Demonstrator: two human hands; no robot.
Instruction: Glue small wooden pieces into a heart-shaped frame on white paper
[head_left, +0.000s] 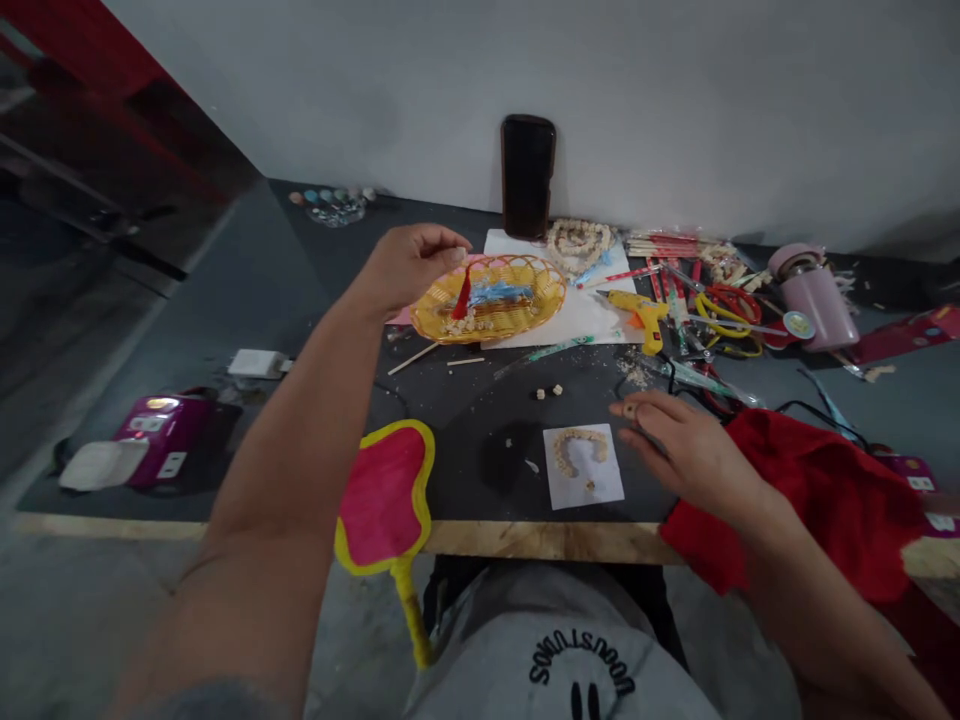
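My left hand [411, 265] is raised over the left rim of a yellow woven basket [551, 310], pinching a red tassel [463, 295] by its top; the tassel hangs over the basket. Small pale pieces and blue-wrapped items lie in the basket. My right hand [679, 445] is just right of a white paper square [557, 490], with a small wooden bead [630, 410] between thumb and fingers. A curved row of pale beads [564, 453] lies on the paper. Behind it are two small beads [540, 394] on the dark table.
A phone [527, 175] leans on the wall. A yellow glue gun [649, 318], scissors [739, 305] and a pink bottle [821, 305] stand or lie at right. Red cloth [810, 490] hangs over the front edge. A pink-yellow fan shape [386, 490] and purple power box [169, 435] are left.
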